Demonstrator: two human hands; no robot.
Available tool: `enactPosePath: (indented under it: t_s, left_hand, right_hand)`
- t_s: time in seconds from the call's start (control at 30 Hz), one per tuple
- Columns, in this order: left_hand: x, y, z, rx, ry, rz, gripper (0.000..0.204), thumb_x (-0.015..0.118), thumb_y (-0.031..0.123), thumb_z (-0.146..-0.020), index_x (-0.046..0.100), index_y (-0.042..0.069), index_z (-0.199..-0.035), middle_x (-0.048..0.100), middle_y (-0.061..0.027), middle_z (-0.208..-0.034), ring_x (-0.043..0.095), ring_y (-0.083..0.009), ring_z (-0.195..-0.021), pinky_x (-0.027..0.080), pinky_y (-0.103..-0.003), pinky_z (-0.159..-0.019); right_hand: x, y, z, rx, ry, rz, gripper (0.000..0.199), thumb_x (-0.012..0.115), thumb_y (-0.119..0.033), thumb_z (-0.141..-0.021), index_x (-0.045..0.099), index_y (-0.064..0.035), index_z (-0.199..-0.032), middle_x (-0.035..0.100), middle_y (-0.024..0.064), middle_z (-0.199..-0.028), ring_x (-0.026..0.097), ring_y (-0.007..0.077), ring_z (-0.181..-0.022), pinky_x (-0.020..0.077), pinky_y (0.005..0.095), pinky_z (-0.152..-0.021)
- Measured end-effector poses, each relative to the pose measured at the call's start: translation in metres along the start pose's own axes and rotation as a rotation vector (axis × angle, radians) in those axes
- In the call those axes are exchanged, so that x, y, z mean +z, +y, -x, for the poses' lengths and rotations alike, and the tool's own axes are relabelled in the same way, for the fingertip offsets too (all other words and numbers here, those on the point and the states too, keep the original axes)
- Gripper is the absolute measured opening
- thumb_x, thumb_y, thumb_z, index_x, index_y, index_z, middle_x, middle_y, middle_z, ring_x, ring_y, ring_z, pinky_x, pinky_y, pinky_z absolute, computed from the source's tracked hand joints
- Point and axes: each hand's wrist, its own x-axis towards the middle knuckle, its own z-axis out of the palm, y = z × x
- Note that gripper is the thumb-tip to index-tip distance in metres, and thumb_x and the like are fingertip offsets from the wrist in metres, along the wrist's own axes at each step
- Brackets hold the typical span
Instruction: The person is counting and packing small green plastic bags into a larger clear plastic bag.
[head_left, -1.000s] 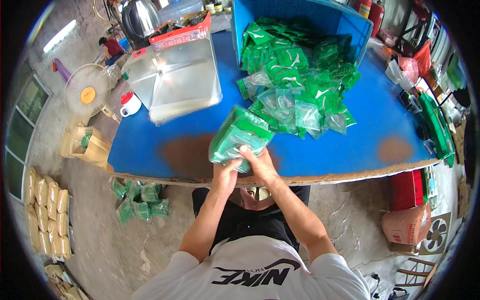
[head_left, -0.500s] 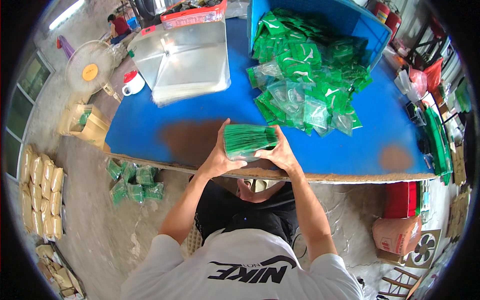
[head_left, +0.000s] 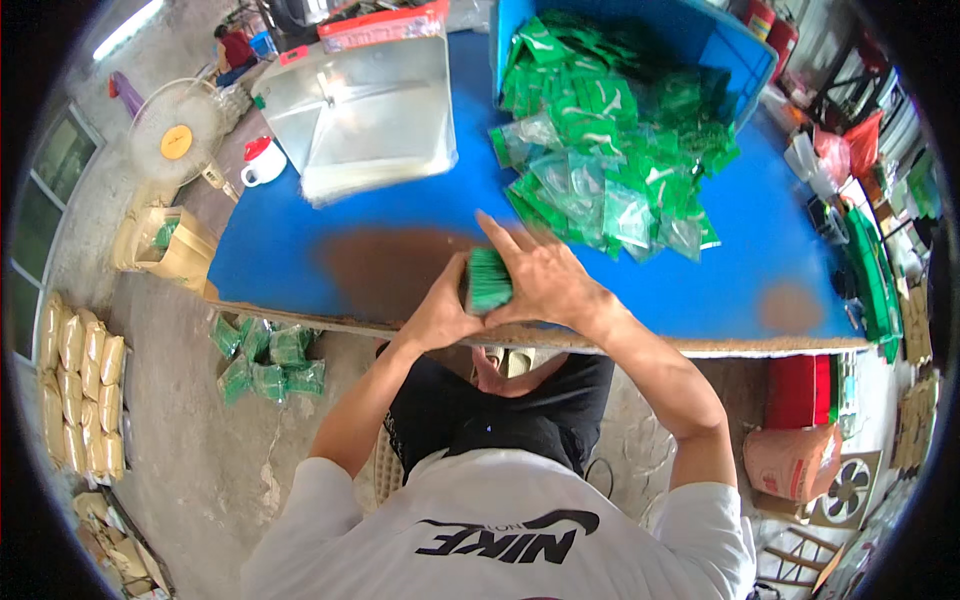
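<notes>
Above the table's near edge, a thick stack of green packets [head_left: 487,280] stands between my two hands. My left hand [head_left: 446,303] grips its left side, the thumb along the near side. Across the stack's right part lies my right hand [head_left: 545,280], its fingers long and slightly blurred, its thumb at the near side. Much of the stack is hidden under that hand. Farther off, a loose heap of flat green and clear packets [head_left: 610,150] spills out of a tipped blue bin [head_left: 755,75] onto the blue tabletop [head_left: 420,222].
At the table's far left lies a pile of clear plastic bags [head_left: 375,135], with a red-lidded white mug [head_left: 263,162] beside it. A fan [head_left: 177,140] stands beyond. Bundled green packs [head_left: 270,360] rest on the floor at left. A red-brown worn patch [head_left: 385,280] marks the tabletop.
My right hand has swung from the stack's right end to over its top, covering more of it. The stack looks turned and shifted slightly; my left hand still holds it.
</notes>
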Motion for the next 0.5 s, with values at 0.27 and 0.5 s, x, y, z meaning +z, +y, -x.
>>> enactPosePath:
  t_s: [0.27, 0.5]
  left_hand:
    - [0.055, 0.001, 0.001, 0.001, 0.569, 0.889, 0.076, 0.073, 0.023, -0.089, 0.03, 0.008, -0.151, 0.051, -0.01, -0.128, 0.051, -0.0204, -0.118, 0.043, -0.035, -0.102]
    - [0.07, -0.004, -0.007, 0.031, 0.761, 0.526, 0.038, 0.056, 0.032, -0.102, 0.053, 0.005, -0.127, 0.056, -0.0079, -0.108, 0.053, -0.0157, -0.102, 0.044, -0.03, -0.091]
  right_hand:
    - [0.039, 0.03, 0.017, 0.342, 0.113, -0.96, 0.068, 0.082, -0.022, -0.065, 0.057, 0.0057, -0.122, 0.067, 0.0119, -0.11, 0.063, 0.0213, -0.1, 0.0499, 0.0381, -0.094]
    - [0.071, 0.008, 0.038, 0.38, 0.324, -1.148, 0.059, 0.084, -0.017, -0.072, 0.057, 0.0052, -0.12, 0.069, 0.0124, -0.104, 0.065, 0.0192, -0.094, 0.0535, 0.0336, -0.087]
